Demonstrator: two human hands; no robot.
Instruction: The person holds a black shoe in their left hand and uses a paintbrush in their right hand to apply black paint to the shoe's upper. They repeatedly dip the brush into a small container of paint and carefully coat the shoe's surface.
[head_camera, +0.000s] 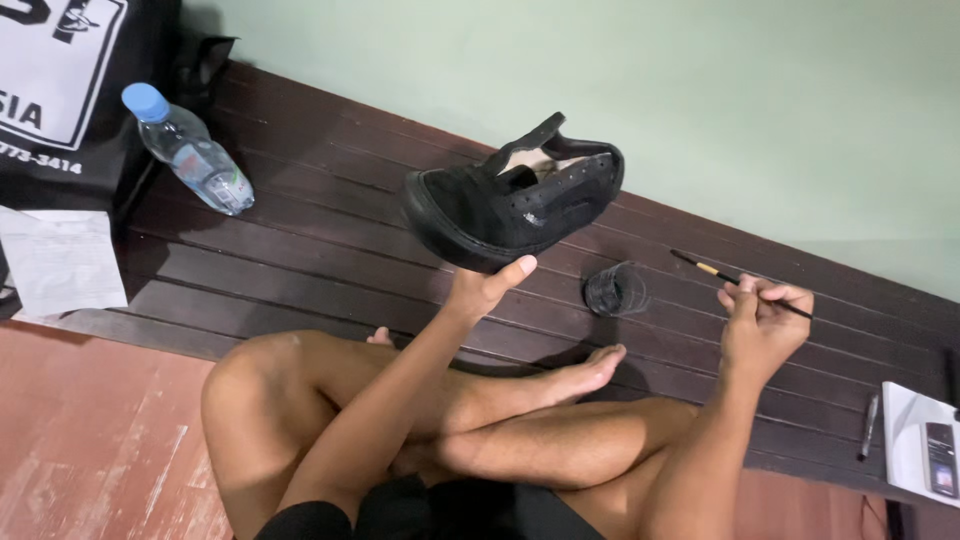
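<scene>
The left hand (487, 285) grips the sole of a raised black suede shoe (515, 200), while the right hand (762, 325) pinches a thin black paintbrush (735, 282) beside a small dark glass cup (614, 290)

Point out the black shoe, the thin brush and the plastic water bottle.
black shoe (500, 205): head view, on its side panel.
thin brush (705, 267): head view, on its pale ferrule.
plastic water bottle (195, 155): head view, on its clear body.

The left hand (487, 285) held a shoe (512, 200) up over the boards (330, 240). A cup (615, 290) stood between it and the right hand (762, 325), which held a brush (735, 282). A bottle (190, 150) lay far left; a pen (868, 425) lay right.
</scene>
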